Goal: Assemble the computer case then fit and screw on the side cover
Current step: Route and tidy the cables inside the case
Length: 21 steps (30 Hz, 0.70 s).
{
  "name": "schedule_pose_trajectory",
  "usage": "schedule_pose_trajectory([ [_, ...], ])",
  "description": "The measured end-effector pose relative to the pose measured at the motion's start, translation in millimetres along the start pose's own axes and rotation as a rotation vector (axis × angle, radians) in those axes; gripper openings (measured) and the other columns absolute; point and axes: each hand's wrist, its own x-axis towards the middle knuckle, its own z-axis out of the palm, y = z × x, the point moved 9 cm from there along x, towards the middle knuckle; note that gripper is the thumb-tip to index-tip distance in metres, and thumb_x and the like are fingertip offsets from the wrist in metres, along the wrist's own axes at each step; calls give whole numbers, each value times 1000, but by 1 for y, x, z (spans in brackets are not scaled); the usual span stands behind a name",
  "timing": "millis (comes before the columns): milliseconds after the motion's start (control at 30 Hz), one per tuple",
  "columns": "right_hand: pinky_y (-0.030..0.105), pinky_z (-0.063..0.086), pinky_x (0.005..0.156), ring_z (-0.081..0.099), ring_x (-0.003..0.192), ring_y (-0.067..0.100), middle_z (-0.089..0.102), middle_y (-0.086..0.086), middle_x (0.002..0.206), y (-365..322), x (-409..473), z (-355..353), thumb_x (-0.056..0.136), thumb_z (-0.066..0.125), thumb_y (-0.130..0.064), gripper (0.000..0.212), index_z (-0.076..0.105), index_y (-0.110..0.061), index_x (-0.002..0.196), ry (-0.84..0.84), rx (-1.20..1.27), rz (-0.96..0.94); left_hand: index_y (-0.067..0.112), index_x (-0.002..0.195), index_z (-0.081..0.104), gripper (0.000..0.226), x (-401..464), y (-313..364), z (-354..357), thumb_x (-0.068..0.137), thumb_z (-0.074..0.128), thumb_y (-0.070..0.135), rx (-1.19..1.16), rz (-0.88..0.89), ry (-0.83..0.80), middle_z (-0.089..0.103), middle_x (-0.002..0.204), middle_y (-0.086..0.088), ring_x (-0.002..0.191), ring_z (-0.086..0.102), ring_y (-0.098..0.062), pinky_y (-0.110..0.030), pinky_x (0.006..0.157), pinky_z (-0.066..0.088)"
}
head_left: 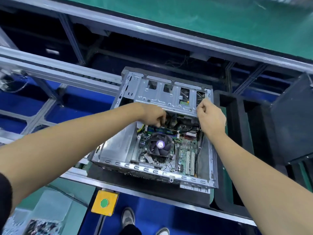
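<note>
We see the open computer case (153, 133) lying on its side on a dark pallet (118, 177). Our left hand (155, 116) reaches under the drive cage (166, 97), fingers curled round a dark cable (166, 121). Our right hand (210, 116) pinches the cage's right corner.

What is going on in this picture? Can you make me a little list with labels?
place: a factory line with metal rails
case: open, side cover off
fan: round, dark, on the green board inside
drive cage: grey metal, tilted up at the far end
left hand: reaching in under the cage, fingers curled at the cables
right hand: gripping the cage's right corner
button: green, on a yellow box near the front rail
shoes: on the blue floor below
</note>
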Motion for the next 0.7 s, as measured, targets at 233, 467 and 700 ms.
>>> schedule_pose_trajectory([
  [233, 38, 48, 67, 60, 71, 26, 64, -1, 72, -4, 0, 1, 93, 46, -21, 12, 54, -20, 83, -27, -59, 2, 2, 105, 59, 25, 30, -23, 24, 104, 54, 26, 40, -180, 52, 66, 110, -16, 95, 62, -30, -38, 78, 49],
  [467, 36, 48, 65, 59, 70, 26, 64, -2, 71, -2, 1, 3, 94, 47, -22, 12, 53, -21, 84, -30, -68, 2, 13, 146, 34, 49, 39, -5, 28, 102, 54, 15, 64, -2, 102, 54, 104, -5, 95, 55, -25, -34, 72, 38],
  [700, 31, 44, 61, 58, 67, 23, 62, -3, 68, -1, 2, 4, 93, 45, -20, 14, 51, -22, 81, -28, -68, -1, 25, 153, 37, 46, 45, -23, 32, 108, 34, 29, 13, -40, -38, 70, 111, 11, 96, 60, -10, -29, 72, 37],
])
